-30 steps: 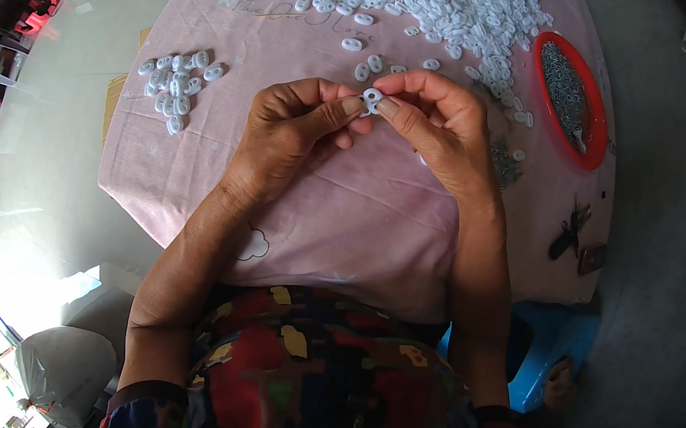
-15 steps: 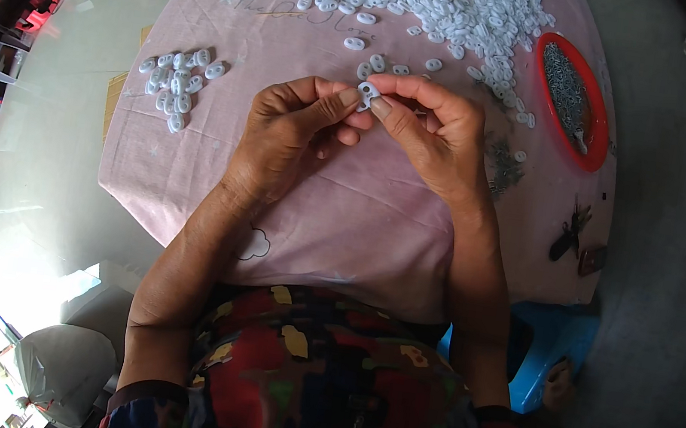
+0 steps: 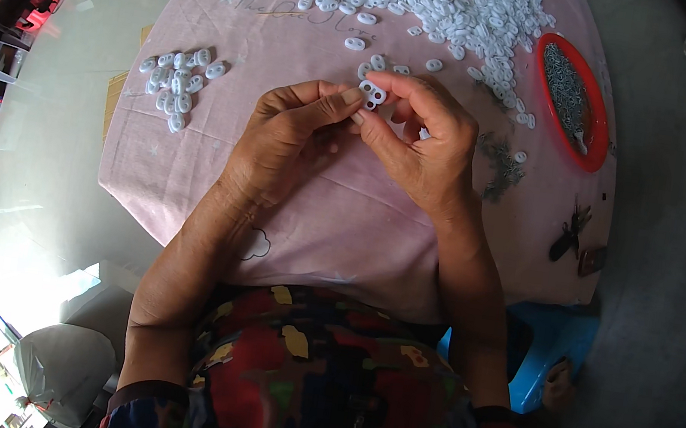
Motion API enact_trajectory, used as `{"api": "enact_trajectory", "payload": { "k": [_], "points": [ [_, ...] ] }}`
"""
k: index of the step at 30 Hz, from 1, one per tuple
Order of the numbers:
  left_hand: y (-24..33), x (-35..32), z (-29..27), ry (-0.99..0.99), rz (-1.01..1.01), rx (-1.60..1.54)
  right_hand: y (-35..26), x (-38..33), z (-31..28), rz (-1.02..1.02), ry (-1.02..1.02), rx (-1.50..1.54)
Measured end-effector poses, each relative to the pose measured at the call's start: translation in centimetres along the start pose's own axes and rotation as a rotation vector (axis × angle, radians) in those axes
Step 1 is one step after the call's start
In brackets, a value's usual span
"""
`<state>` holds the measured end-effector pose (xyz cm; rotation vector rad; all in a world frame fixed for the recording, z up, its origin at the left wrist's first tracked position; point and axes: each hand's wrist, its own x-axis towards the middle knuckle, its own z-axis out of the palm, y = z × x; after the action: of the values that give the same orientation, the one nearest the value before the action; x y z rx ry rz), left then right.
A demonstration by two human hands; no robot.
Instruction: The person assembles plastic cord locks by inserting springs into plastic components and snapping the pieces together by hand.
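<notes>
In front of me, above the near part of the table, my left hand pinches small white two-hole plastic pieces between thumb and fingers. They overlap or sit against each other, and their dark holes face up. My right hand closes on them from the other side, index fingertip at the far edge and thumb tip at the near edge. A bit of white shows under the curled fingers of the right hand; whether it is held there or lies on the cloth, I cannot tell. Several loose white pieces lie just beyond my fingertips.
A large heap of white pieces covers the table's far side. To the left is a small cluster. At right stand a red tray of small grey metal parts, scattered metal parts and keys. Pink cloth covers the table.
The right thumb has slid down toward me and the right hand has opened slightly around the pieces. More of the white pieces and their holes now show. The left hand has barely moved.
</notes>
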<state>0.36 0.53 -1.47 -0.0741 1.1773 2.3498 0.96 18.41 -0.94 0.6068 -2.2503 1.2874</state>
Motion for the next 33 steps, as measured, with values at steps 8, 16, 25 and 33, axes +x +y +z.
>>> {"api": "enact_trajectory", "payload": {
  "k": [8,16,25,33],
  "points": [
    [-0.3,0.4,-0.3,-0.005,0.029,0.025,-0.2,0.1,0.0,-0.053,-0.029,0.019],
    [-0.8,0.2,0.2,0.058,0.074,0.044,-0.4,0.0,0.0,-0.091,-0.05,-0.03],
    [-0.4,0.1,-0.7,-0.029,0.074,0.031,-0.2,0.0,-0.3,-0.124,-0.098,-0.055],
    [-0.3,0.1,-1.1,-0.097,0.135,0.129,-0.3,0.1,-0.6,-0.151,-0.113,-0.036]
  ]
}}
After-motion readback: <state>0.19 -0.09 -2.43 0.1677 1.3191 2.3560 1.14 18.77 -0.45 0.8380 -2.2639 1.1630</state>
